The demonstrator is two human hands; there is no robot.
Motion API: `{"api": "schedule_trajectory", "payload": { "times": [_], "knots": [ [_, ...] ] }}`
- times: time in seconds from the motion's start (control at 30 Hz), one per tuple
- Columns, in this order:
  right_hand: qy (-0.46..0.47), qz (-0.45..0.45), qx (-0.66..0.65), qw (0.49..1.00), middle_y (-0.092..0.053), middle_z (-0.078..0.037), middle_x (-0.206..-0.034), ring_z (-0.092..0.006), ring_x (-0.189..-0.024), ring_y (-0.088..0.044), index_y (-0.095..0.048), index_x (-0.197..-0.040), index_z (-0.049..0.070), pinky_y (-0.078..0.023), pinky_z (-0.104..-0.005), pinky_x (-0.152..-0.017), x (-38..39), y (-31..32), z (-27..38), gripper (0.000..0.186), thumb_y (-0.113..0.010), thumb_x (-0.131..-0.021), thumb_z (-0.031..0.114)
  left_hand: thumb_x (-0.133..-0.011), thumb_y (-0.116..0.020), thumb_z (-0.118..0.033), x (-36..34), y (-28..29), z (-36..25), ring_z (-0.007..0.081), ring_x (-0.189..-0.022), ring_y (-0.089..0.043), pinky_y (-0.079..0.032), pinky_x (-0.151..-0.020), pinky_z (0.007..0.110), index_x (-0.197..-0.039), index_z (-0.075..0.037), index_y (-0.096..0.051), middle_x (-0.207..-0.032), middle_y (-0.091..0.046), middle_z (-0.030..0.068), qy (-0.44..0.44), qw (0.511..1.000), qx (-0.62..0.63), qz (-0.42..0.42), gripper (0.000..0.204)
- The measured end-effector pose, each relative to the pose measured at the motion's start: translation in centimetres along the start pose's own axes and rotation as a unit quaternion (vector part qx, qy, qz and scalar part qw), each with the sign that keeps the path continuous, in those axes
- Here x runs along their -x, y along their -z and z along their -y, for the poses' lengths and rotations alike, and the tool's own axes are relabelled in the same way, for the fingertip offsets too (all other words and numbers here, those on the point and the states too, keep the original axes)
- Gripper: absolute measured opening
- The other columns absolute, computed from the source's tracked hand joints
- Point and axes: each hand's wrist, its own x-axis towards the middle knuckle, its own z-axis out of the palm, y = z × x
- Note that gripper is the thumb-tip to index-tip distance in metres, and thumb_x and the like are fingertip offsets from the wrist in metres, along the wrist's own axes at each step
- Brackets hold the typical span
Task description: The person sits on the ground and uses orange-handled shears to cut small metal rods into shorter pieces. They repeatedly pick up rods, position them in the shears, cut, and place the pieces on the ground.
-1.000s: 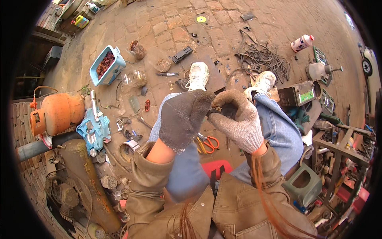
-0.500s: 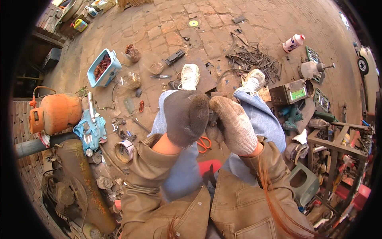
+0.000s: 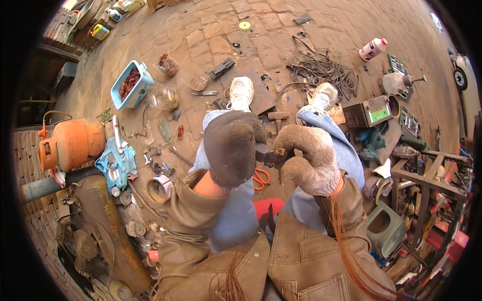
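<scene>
My left hand [image 3: 232,148], in a dark, dirty knit glove, is closed on a small black part [image 3: 268,156] in front of my knees. A little brass-coloured piece [image 3: 279,151] shows at the part's right end. My right hand [image 3: 314,158], in a pale glove with brown-stained fingers, is beside that end. Its fingers are curled, with a gap between the forefinger and thumb; whether a fingertip touches the part I cannot tell. Below the hands are orange-handled scissors [image 3: 259,179]. Beyond them lies what looks like a hammer [image 3: 277,116].
At left are a blue tub [image 3: 146,79], an orange gas cylinder [image 3: 83,143] and a rusty cylinder [image 3: 108,226]. Tangled black cable [image 3: 326,75], a white bottle [image 3: 373,49], a dark metal box [image 3: 369,114] and a metal frame [image 3: 427,178] are at right.
My right hand has drawn slightly right and its forefinger and thumb have parted, uncovering the black part and brass piece. My left hand has stayed closed on the part.
</scene>
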Motion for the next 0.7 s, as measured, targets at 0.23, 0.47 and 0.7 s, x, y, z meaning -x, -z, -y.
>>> {"api": "schedule_trajectory", "payload": {
  "times": [0.23, 0.47, 0.7],
  "knots": [
    [0.086, 0.044, 0.167, 0.981, -0.042, -0.008, -0.053, -0.0283, -0.048, -0.049, -0.044, -0.057, 0.008, -0.038, -0.0395, -0.043, -0.7, 0.1, -0.2, 0.034, -0.076, -0.062, 0.019, -0.078, -0.061, -0.010, -1.1, 0.0, 0.0, 0.0271, -0.056, -0.052, -0.043, -0.052, 0.034, -0.075, -0.001, -0.059, -0.065, -0.054, 0.0131, -0.007, 0.991, -0.047, 0.127, 0.010],
    [0.122, 0.092, 0.200, 0.968, -0.044, -0.009, -0.057, -0.0286, -0.051, -0.051, -0.046, -0.062, 0.008, -0.039, -0.0386, -0.045, -0.7, 1.5, -1.1, 0.034, -0.078, -0.063, 0.022, -0.098, -0.053, -0.027, -1.7, -1.5, -1.5, 0.0140, -0.049, -0.047, -0.040, -0.047, 0.030, -0.073, 0.002, -0.058, -0.056, -0.053, 0.0099, 0.073, 0.993, 0.068, 0.067, 0.039],
    [-0.272, 0.015, -0.197, 0.942, -0.056, -0.015, -0.074, -0.0320, -0.067, -0.059, -0.060, -0.087, -0.003, -0.047, -0.0358, -0.059, 0.5, 0.9, -0.8, 0.022, -0.066, -0.076, 0.016, -0.103, -0.034, -0.024, -2.2, -1.5, -2.9, 0.0202, -0.049, -0.051, -0.043, -0.051, 0.036, -0.084, 0.001, -0.057, -0.059, -0.053, 0.0099, 0.260, 0.963, 0.026, 0.073, 0.038]
  ]
}}
